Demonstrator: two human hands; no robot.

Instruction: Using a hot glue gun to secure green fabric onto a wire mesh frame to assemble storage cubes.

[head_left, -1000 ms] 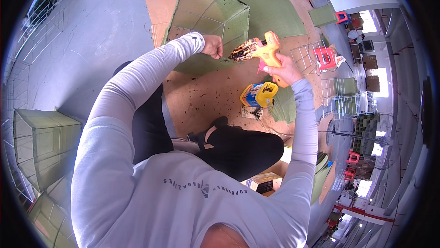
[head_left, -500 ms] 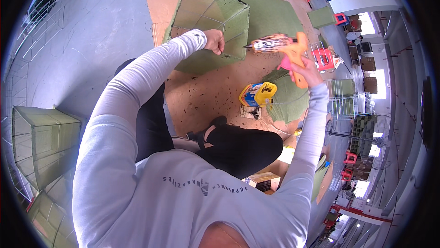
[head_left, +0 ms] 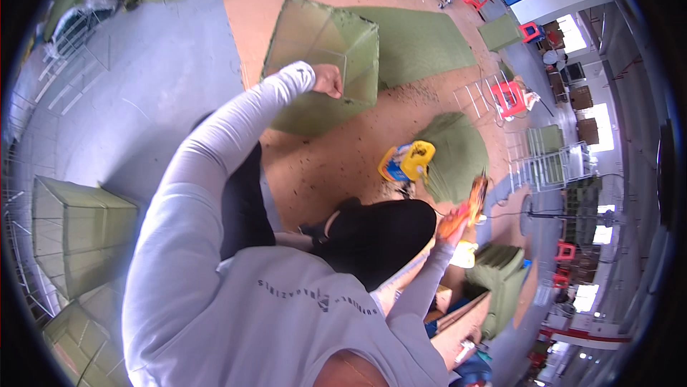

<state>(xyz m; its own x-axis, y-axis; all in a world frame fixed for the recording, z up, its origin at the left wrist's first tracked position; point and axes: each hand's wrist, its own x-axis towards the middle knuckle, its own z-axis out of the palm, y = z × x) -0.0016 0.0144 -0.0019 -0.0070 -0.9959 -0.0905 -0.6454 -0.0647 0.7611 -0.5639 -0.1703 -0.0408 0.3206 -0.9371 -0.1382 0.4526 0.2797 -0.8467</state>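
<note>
My left hand reaches forward and grips the near edge of a green fabric-covered wire-frame box that stands tilted on the brown floor board. My right hand is low on the right, away from the box, and holds an orange hand tool that points upward. The tool is blurred, so its kind is unclear. My bent knees in black trousers lie between the two hands.
A yellow and blue object sits on the board beside a heap of green fabric. A flat green sheet lies behind the box. Finished green boxes stand at left. Red stools and wire racks are at right.
My right hand swung the orange tool from up beside the box down to the lower right. My left hand stayed on the box edge.
</note>
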